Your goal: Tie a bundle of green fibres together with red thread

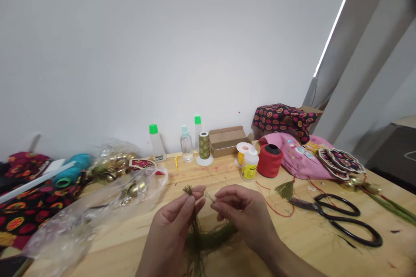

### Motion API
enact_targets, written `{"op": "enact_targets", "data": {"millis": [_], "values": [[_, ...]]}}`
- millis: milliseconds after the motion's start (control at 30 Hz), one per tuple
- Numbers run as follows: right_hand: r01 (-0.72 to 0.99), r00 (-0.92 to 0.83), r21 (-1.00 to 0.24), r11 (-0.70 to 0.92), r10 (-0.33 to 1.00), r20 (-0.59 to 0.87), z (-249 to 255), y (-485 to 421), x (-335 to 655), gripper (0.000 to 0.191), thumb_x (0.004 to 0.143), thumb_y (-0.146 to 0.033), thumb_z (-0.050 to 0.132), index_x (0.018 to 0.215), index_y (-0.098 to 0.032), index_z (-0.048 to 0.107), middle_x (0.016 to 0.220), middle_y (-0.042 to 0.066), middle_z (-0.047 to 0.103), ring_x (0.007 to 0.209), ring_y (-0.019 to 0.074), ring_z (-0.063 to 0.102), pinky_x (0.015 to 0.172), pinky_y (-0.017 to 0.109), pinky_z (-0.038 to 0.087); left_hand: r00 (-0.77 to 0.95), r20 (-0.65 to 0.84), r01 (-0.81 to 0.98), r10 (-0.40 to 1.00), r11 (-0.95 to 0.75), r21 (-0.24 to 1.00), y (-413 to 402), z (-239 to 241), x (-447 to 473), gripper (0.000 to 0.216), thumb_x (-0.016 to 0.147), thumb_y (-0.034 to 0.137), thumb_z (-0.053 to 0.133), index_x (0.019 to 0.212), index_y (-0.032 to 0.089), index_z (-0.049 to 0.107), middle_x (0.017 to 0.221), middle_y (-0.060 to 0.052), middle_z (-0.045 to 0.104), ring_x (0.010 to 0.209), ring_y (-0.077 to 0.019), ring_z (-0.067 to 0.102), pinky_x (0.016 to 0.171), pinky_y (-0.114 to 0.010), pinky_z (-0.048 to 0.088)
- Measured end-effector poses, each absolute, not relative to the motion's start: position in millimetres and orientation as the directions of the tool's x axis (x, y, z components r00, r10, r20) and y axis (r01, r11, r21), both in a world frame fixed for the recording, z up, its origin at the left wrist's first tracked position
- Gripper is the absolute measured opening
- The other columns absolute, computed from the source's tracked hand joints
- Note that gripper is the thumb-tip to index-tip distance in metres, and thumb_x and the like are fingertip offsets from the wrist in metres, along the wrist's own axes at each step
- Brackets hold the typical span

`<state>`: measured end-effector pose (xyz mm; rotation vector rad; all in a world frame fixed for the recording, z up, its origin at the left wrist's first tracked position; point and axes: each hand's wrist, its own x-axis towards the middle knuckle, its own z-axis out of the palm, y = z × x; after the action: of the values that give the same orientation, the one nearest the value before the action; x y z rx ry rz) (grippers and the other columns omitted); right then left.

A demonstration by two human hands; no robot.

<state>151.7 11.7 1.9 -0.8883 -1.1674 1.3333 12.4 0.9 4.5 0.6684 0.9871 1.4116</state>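
Observation:
Near the front of the table my left hand (177,216) pinches a bundle of olive-green thread (195,229), whose cut tip pokes up above the thumb while loose strands hang below. Just to its right, my right hand (243,212) is closed with thumb and fingertips together on a thin strand (209,198). The two hands are a small gap apart. Under them lies a dark green hank of thread (214,239), partly hidden by the right hand.
Black-handled scissors (338,216) lie at right beside a green tassel (286,189) and red cord. Behind stand a glue bottle (249,166), a red thread cone (270,162), a green thread spool (204,146) and a cardboard box (224,149). Plastic bags with gold bells (134,188) spread at left.

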Motion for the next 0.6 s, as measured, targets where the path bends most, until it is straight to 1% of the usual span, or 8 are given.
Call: {"op": "enact_targets", "data": {"millis": [167, 300, 400, 467, 600], "values": [[-0.248, -0.091, -0.964, 0.094, 0.989, 0.120, 2.4, 12.6, 152.3, 0.014, 0.057, -0.020, 0.070, 0.068, -0.016, 0.061, 0.054, -0.002, 0.062, 0.046, 0.0102, 0.057, 0.047, 0.020, 0.047, -0.067, -0.142, -0.457, 0.988, 0.096, 0.884, 0.2, 0.8, 13.3, 0.019, 0.060, 0.030, 0.068, 0.070, 0.014, 0.069, 0.098, -0.008, 0.065, 0.097, -0.0251, 0.053, 0.088, -0.036, 0.041], [-0.205, -0.076, -0.972, 0.116, 0.988, 0.134, 3.8, 13.8, 152.4, 0.014, 0.058, -0.020, 0.069, 0.068, -0.016, 0.061, 0.054, -0.002, 0.062, 0.046, 0.0105, 0.057, 0.047, 0.020, 0.048, -0.048, -0.119, -0.394, 0.992, 0.091, 0.915, -0.6, -0.9, 14.3, 0.018, 0.060, 0.030, 0.067, 0.069, 0.015, 0.070, 0.089, -0.005, 0.066, 0.094, -0.0234, 0.054, 0.084, -0.031, 0.043], [-0.118, -0.049, -0.976, 0.185, 0.980, 0.192, 4.6, 13.0, 152.9, 0.011, 0.059, -0.020, 0.068, 0.068, -0.017, 0.061, 0.056, -0.002, 0.062, 0.047, 0.0107, 0.058, 0.047, 0.020, 0.049, -0.055, -0.070, -0.348, 0.996, 0.047, 0.936, -0.8, -2.2, 12.9, 0.015, 0.061, 0.030, 0.066, 0.069, 0.017, 0.070, 0.081, -0.003, 0.066, 0.089, -0.0210, 0.056, 0.080, -0.028, 0.044], [-0.054, -0.042, -0.968, 0.245, 0.968, 0.248, 4.2, 12.0, 153.3, 0.009, 0.061, -0.019, 0.067, 0.068, -0.017, 0.062, 0.056, -0.002, 0.061, 0.047, 0.0107, 0.058, 0.046, 0.019, 0.049, -0.059, -0.046, -0.317, 0.997, 0.025, 0.948, -0.7, -2.8, 11.7, 0.015, 0.063, 0.029, 0.065, 0.070, 0.018, 0.070, 0.079, -0.002, 0.067, 0.087, -0.0202, 0.057, 0.081, -0.028, 0.044], [0.040, -0.060, -0.940, 0.338, 0.940, 0.335, 1.7, 11.1, 154.0, 0.006, 0.065, -0.019, 0.064, 0.071, -0.018, 0.062, 0.059, -0.001, 0.062, 0.048, 0.0111, 0.059, 0.047, 0.020, 0.049, -0.035, -0.021, -0.258, 0.999, 0.011, 0.966, -0.3, -3.3, 10.8, 0.017, 0.066, 0.027, 0.063, 0.079, 0.019, 0.069, 0.085, -0.003, 0.067, 0.093, -0.0207, 0.055, 0.085, -0.028, 0.040]]}}
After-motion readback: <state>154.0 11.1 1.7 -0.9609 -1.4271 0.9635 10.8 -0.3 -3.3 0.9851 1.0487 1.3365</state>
